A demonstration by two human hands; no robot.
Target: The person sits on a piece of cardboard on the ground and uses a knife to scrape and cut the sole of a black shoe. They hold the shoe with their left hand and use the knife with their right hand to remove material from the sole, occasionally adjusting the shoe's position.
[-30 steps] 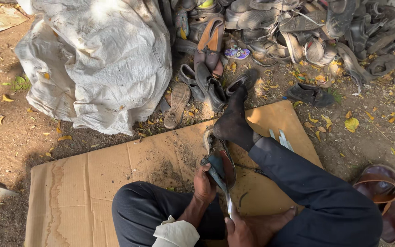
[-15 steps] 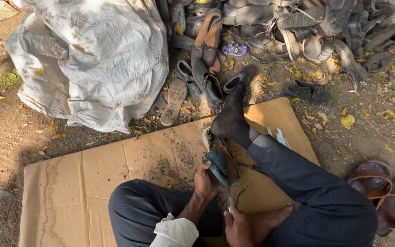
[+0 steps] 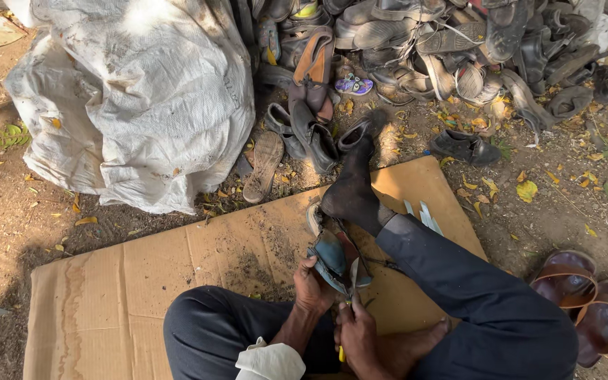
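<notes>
Counts:
- 1 worn shoe (image 3: 336, 257), gripped by left hand (image 3: 313, 287); right hand (image 3: 355, 331) just below it.
- 1 yellow-handled tool (image 3: 343, 352) in right hand, mostly hidden.
- 1 cardboard sheet (image 3: 142, 281) under both hands.
- 1 large white sack (image 3: 142, 91), up and left of hands.
- 1 big heap of old footwear (image 3: 445, 49) above hands; too tangled to count.
- 1 loose sole (image 3: 264, 165) and 1 single black shoe (image 3: 464, 146) lying apart from the heap.
- 1 small purple sandal (image 3: 355, 85) at heap edge.
- 2 brown sandals (image 3: 585, 302), far right of hands.
- A few pale strips (image 3: 423, 214) right of hands; count unclear.
</notes>
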